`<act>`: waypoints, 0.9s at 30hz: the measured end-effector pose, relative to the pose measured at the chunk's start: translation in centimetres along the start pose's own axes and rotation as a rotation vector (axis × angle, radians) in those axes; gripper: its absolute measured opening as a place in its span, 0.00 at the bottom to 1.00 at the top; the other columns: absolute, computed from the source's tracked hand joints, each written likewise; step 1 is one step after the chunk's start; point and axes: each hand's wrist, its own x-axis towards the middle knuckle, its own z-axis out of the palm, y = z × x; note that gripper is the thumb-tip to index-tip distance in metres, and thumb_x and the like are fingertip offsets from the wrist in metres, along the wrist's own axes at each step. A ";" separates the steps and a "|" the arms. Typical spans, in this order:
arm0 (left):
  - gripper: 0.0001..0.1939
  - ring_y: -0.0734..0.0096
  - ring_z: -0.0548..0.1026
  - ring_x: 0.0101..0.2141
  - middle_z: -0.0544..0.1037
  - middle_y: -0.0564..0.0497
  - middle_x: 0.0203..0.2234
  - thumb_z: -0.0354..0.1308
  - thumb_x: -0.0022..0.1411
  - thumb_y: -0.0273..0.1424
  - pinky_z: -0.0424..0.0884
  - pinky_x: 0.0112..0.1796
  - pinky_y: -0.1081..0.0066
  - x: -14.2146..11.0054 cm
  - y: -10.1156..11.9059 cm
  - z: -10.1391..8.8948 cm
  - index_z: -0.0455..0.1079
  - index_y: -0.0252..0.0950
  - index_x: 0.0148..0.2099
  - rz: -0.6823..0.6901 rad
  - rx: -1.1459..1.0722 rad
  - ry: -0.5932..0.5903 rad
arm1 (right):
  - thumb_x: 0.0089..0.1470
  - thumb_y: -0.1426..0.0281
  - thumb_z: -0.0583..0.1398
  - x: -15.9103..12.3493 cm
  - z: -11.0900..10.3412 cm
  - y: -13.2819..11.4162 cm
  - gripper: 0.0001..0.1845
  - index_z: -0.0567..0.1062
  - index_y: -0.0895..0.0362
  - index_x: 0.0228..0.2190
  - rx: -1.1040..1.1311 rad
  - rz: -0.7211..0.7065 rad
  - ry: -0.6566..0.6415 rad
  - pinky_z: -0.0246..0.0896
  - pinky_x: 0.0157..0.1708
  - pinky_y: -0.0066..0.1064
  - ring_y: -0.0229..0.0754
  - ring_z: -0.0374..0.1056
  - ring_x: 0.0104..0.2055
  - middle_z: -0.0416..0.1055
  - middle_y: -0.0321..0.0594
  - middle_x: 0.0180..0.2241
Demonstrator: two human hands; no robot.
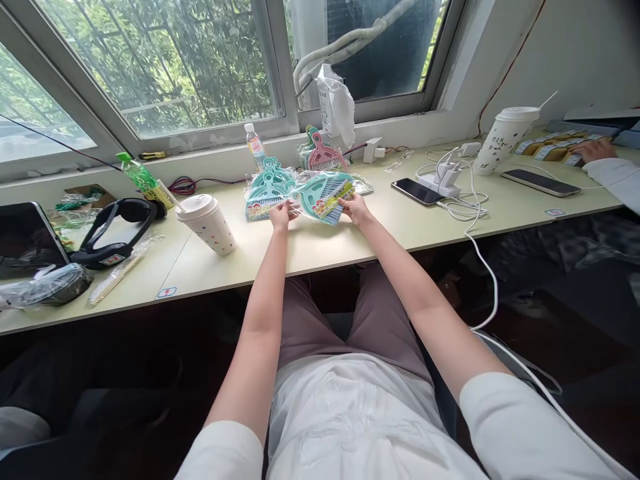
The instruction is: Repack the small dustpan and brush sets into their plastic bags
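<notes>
Between my two hands is a teal mini dustpan and brush set (316, 195) in a clear plastic bag, with a yellow printed label. My left hand (281, 215) pinches the bag at its left end. The fingers of my right hand (356, 209) grip its lower right side by the label. Just behind and left of it, more teal dustpan and brush sets (267, 190) lie bagged on the table, partly overlapping. A pink dustpan set (324, 155) and a green one lie farther back, near the window sill.
A paper cup (209, 225) stands left of my hands, beside a black headset (117, 230) and a green bottle (143, 179). To the right lie a phone (416, 191), a power strip (440, 181) with cables, and a larger cup (507, 141). Another person's hand (595, 150) is at far right.
</notes>
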 end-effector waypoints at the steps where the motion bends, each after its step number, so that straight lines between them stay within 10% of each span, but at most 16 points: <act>1: 0.07 0.74 0.80 0.25 0.80 0.48 0.26 0.59 0.70 0.29 0.76 0.30 0.76 0.3 0.2 -0.3 0.76 0.30 0.40 0.054 0.002 0.103 | 0.48 0.79 0.70 0.0 -0.1 -0.1 0.19 0.69 0.53 0.37 0.004 -0.003 -0.005 0.79 0.47 0.39 0.45 0.77 0.47 0.77 0.38 0.37; 6: 0.21 0.74 0.83 0.39 0.81 0.43 0.47 0.47 0.76 0.38 0.77 0.36 0.79 1.1 1.5 -1.8 0.62 0.40 0.67 0.181 -0.080 0.471 | 0.51 0.72 0.69 -0.3 -0.4 -0.8 0.23 0.69 0.51 0.47 0.073 -0.074 0.013 0.81 0.44 0.40 0.47 0.76 0.51 0.77 0.40 0.45; 12: 0.16 0.74 0.81 0.26 0.83 0.47 0.33 0.54 0.73 0.32 0.76 0.31 0.78 0.2 0.9 -0.4 0.65 0.35 0.60 -0.014 -0.025 0.071 | 0.53 0.72 0.67 -0.5 -0.6 -0.7 0.20 0.69 0.52 0.46 0.086 -0.086 0.094 0.80 0.46 0.39 0.47 0.76 0.52 0.78 0.40 0.44; 21: 0.10 0.82 0.66 0.12 0.78 0.54 0.19 0.54 0.72 0.34 0.57 0.16 0.83 0.2 0.9 -0.5 0.70 0.33 0.50 -0.015 0.009 0.082 | 0.47 0.81 0.69 -0.2 -0.5 0.2 0.22 0.69 0.53 0.40 0.051 -0.014 0.009 0.78 0.51 0.41 0.46 0.77 0.50 0.78 0.39 0.39; 27: 0.25 0.84 0.55 0.10 0.69 0.55 0.12 0.49 0.74 0.46 0.49 0.13 0.79 -0.3 1.2 -0.3 0.77 0.31 0.42 -0.003 0.007 0.008 | 0.48 0.81 0.69 0.0 -0.7 0.2 0.20 0.68 0.53 0.37 0.042 0.014 -0.011 0.78 0.51 0.44 0.48 0.77 0.51 0.78 0.41 0.40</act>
